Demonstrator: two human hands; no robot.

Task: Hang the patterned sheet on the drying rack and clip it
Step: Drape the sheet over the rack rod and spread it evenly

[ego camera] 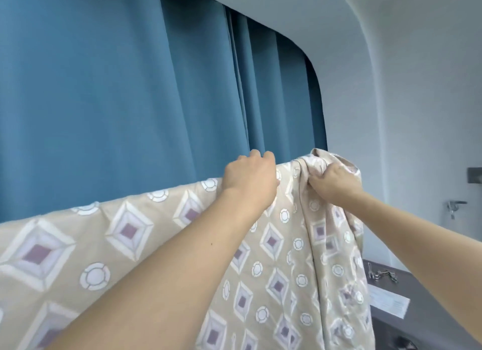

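Your left hand (250, 177) curls its fingers (260, 155) over the top edge of the patterned sheet (130, 235); your right hand (336, 180) clenches a bunched fold just beside it. The sheet's top edge runs leftward from both hands, draped before the blue curtain (104, 89). The rack beneath is hidden, and no clips are visible

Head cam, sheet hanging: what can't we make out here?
- Drying rack: hidden behind the sheet, head view.
- Clips: none identifiable; small metal bits on the grey counter are too small.
- Left hand fingers: curled over the sheet's top edge, tips hidden.
- Right hand: partly buried in bunched cloth.
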